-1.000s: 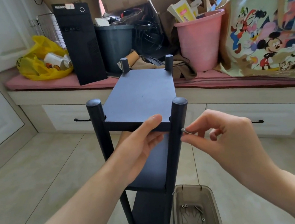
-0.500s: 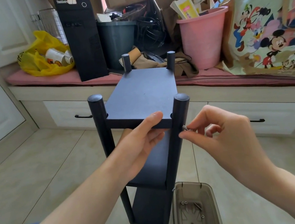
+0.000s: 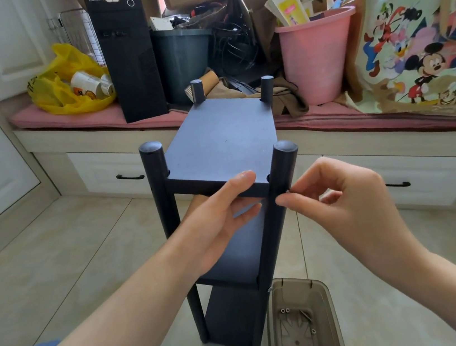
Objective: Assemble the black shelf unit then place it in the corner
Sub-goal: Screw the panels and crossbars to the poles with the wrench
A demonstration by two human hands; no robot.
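The black shelf unit (image 3: 222, 141) stands upright on glossy beige floor tiles (image 3: 58, 270) between the two hands, its matte flat boards fixed to round, dome-capped posts. The left hand (image 3: 217, 227) grips the front edge of the top board, thumb on top and fingers curled beneath. The right hand (image 3: 351, 202) pinches a small metal screw (image 3: 287, 191) against the near right post (image 3: 282, 171). Below the right wrist lies a translucent brown plastic tray (image 3: 291, 281) holding a few loose screws (image 3: 284, 310). Beyond the left hand a black computer tower (image 3: 128, 57) reads "ThinkCentre". Beyond the right hand stands a smooth pink plastic bucket (image 3: 318, 54).
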